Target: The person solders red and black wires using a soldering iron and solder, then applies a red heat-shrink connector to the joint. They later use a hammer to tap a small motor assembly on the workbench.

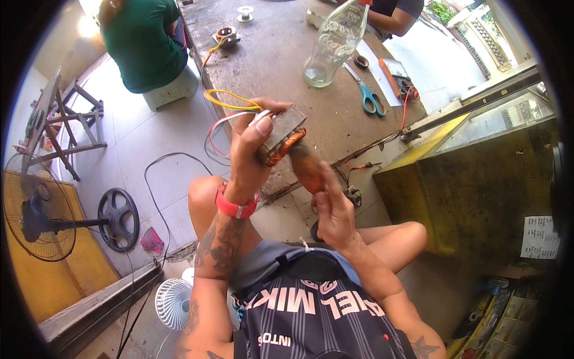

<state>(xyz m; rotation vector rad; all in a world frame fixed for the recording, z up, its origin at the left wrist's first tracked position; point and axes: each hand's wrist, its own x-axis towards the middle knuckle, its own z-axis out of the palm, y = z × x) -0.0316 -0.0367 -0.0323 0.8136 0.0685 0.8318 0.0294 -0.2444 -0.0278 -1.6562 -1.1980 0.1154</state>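
My left hand is closed around a motor stator, a block of grey metal with copper windings along its lower edge. Yellow, red and white lead wires trail from it over my fingers. In my right hand is a flat, reddish-brown hand tool, smeared by motion. Its far end meets or lies very near the windings; its exact kind cannot be made out. Both hands are raised above my lap at the near edge of the worktable.
On the table stand a glass bottle, scissors, a tape roll, an orange-edged multimeter, another stator and a white spool. A person in green sits far left. Fans and cables occupy the left floor.
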